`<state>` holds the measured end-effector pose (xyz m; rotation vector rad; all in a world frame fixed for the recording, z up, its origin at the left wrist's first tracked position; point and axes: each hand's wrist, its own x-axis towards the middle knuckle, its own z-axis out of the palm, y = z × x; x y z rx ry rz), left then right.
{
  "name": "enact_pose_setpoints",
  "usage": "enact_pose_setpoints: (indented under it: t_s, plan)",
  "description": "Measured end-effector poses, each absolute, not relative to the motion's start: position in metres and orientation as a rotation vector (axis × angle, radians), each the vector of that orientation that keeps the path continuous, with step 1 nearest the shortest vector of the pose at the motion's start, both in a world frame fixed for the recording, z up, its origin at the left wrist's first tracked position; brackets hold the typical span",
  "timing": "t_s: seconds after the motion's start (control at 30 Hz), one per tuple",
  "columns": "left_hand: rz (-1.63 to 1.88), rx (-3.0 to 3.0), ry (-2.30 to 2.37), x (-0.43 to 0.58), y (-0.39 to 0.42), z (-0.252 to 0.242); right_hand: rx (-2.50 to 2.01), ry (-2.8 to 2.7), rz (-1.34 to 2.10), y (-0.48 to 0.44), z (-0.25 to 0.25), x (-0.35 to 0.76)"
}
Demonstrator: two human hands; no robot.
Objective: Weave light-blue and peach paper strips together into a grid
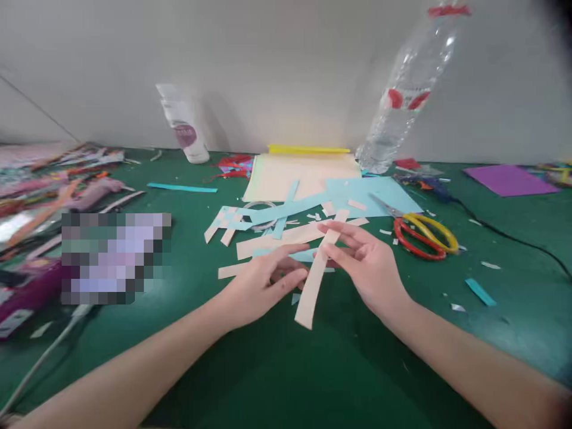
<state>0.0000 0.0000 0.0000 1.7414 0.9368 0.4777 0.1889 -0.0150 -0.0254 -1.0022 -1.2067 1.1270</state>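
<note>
Both bare forearms reach in from 7 and 5 o'clock. The left hand lies palm-down, fingers loosely extended toward 2 o'clock. The right hand points to 10 o'clock, thumb and fingers pinching a long pale peach paper strip.

Scissors right of paper strips, bottle behind, tube behind left

We're looking at a plain, pale wall running straight along the back edge of the table, whose top is dark green all over. Lighting's soft and even, with only faint shadows on the wall.
</note>
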Motion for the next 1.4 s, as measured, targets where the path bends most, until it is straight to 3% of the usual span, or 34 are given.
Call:
enact_pose_setpoints:
  t_s: [0.17, 0.4, 0.83, 0.97, 1.27, 1.4]
  plan:
    - [0.496, 1.310, 0.667, 0.003, -0.002, -0.003, -1.099, -1.448, 0.828, -0.023, -0.025, 0.187]
    - [0.484, 0.975, 0.662, 0.005, 0.003, -0.002, -1.194, -1.647, 0.536, -0.019, -0.027, 0.189]
    - [0.394, 1.056, 0.813, 0.004, 0.002, 0.002, -0.955, -1.856, 0.172, -0.018, -0.028, 0.196]
    - [0.414, 1.200, 0.930, 0.005, 0.002, 0.002, -0.956, -1.808, 0.276, -0.022, -0.027, 0.195]
    - [0.540, 1.898, 1.076, -0.005, 0.001, -0.002, -1.093, -1.746, 0.928, -0.013, -0.031, 0.198]
    - [0.505, 2.028, 1.112, -0.007, 0.003, -0.003, -1.138, -1.870, 0.912, -0.013, -0.031, 0.200]
